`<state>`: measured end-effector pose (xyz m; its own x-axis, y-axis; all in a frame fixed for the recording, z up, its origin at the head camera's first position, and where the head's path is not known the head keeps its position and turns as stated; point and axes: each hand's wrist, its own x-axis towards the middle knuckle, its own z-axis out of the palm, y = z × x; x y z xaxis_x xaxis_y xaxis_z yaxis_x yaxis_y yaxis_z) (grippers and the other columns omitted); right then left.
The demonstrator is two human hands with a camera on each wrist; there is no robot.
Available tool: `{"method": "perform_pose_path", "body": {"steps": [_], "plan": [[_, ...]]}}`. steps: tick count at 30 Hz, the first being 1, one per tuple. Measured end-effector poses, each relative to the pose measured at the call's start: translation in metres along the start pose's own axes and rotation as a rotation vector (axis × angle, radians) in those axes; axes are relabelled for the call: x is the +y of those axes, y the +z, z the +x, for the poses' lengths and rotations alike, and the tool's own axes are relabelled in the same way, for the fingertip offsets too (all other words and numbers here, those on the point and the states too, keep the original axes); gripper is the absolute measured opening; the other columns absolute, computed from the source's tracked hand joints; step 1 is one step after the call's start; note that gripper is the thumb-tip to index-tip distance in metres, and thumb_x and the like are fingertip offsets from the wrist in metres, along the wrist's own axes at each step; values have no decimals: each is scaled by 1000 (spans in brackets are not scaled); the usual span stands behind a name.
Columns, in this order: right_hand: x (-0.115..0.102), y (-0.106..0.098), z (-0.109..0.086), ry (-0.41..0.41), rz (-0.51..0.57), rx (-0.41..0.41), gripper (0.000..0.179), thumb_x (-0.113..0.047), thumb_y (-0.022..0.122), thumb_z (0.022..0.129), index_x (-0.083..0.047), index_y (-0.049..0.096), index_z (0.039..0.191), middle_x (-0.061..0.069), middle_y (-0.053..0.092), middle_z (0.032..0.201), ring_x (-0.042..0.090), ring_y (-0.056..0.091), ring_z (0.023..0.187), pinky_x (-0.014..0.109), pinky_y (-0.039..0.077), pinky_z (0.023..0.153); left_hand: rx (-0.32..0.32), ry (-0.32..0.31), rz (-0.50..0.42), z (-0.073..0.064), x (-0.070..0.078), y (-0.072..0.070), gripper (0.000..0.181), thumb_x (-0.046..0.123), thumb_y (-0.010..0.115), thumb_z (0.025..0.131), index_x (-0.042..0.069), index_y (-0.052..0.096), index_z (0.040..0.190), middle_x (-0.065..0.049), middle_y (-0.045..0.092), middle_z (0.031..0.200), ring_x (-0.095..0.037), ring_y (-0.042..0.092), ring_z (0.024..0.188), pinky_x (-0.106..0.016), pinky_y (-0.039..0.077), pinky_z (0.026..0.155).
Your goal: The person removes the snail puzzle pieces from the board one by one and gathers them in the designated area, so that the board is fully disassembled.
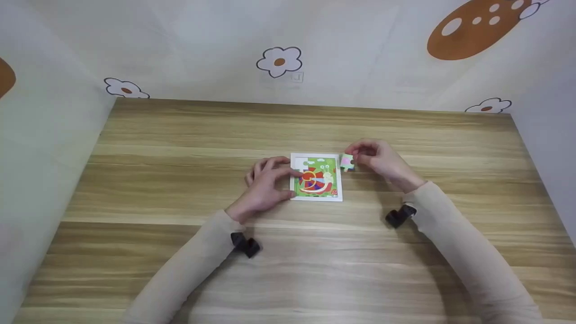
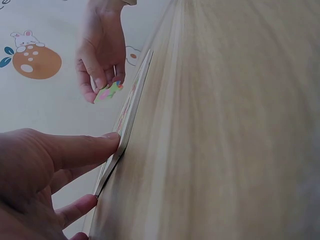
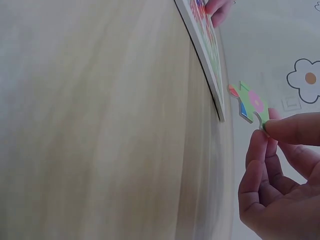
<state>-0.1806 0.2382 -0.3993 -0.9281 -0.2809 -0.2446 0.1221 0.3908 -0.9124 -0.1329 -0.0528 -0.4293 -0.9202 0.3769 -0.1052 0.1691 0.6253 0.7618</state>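
A square jigsaw puzzle [image 1: 317,182] with a white border and a colourful snail picture lies on the wooden table. Its upper left corner shows a white gap where the tray's base is bare. My left hand [image 1: 266,183] rests at the puzzle's left side, thumb at the lower edge and index fingertip on the picture. To the right of the board, my right hand [image 1: 380,161] pinches a green puzzle piece [image 3: 253,103] with a pink flower between thumb and fingers. In the right wrist view this piece is held up beyond the board's edge.
The wood-grain table [image 1: 288,252] extends around the puzzle. Behind it stands a pale wall covering [image 1: 202,49] printed with flowers and orange shapes. Black wrist cameras, one of them the left wrist camera [image 1: 245,245], hang off both sleeves.
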Motion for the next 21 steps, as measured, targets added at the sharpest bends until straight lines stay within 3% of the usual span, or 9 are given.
{"method": "perform_pose_path", "body": {"steps": [8,17,21], "plan": [[6,-13,-4,-10,-54,21,26,6,56,90,9,61,115,14,63,106,14,56,90,22,44,79,1,6,6,1,-2,1,38,16,79,78,23,70,115,-2,37,146,-32,12,135,-59,3,98],[13,-24,-7,-19,9,36,26,9,56,89,13,59,114,8,60,97,12,55,86,22,45,77,5,20,3,0,-1,0,39,16,78,78,23,70,115,-2,37,144,-33,12,134,-60,1,99],[16,-29,-7,-8,-15,46,24,8,56,90,12,60,113,7,61,97,11,55,87,21,45,77,6,19,-2,0,-1,0,38,16,78,78,23,70,115,-2,37,144,-32,12,134,-59,1,100]]}}
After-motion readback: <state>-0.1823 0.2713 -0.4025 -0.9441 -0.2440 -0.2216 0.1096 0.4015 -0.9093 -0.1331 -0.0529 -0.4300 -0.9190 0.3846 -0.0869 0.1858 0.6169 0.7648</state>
